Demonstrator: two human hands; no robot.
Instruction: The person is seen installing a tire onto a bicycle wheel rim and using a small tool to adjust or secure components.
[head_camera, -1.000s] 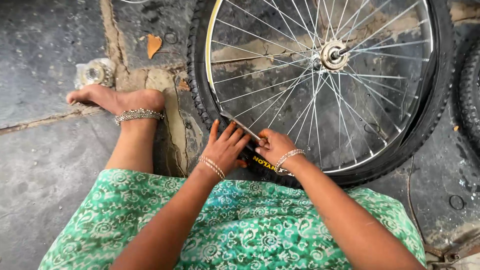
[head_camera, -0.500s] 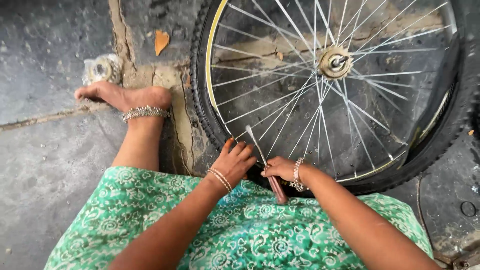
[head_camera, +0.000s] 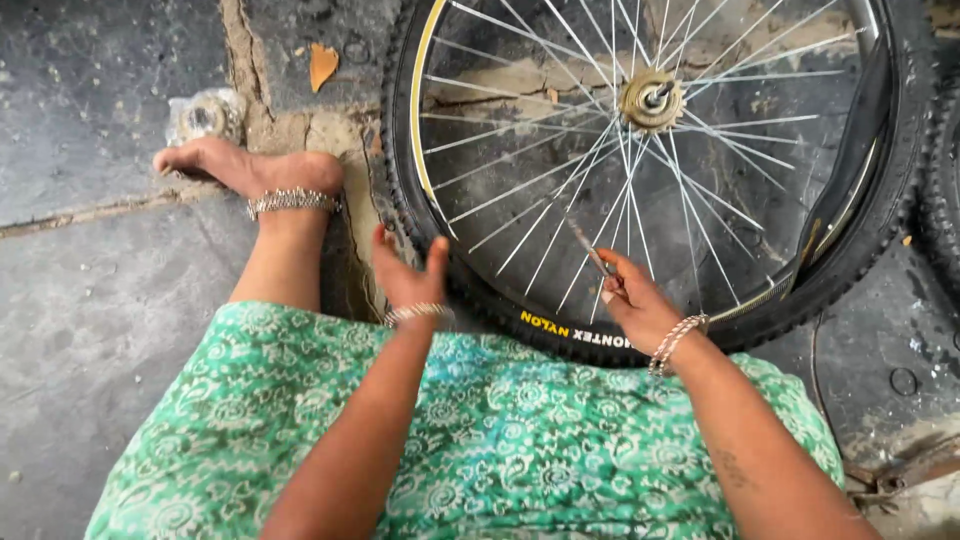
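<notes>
Fingers (head_camera: 612, 285) gripping thin tool (head_camera: 590, 250), cracked concrete floor (head_camera: 90, 260)

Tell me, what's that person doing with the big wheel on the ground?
A person in a green patterned dress sits on the cracked grey stone floor with a black-tyred bicycle wheel with silver spokes lying flat in front of them. Their right hand holds a thin metal tool over the spokes near the rim. Their left hand is open, just by the tyre's edge. One bare foot with a silver anklet rests beside the wheel.
</notes>
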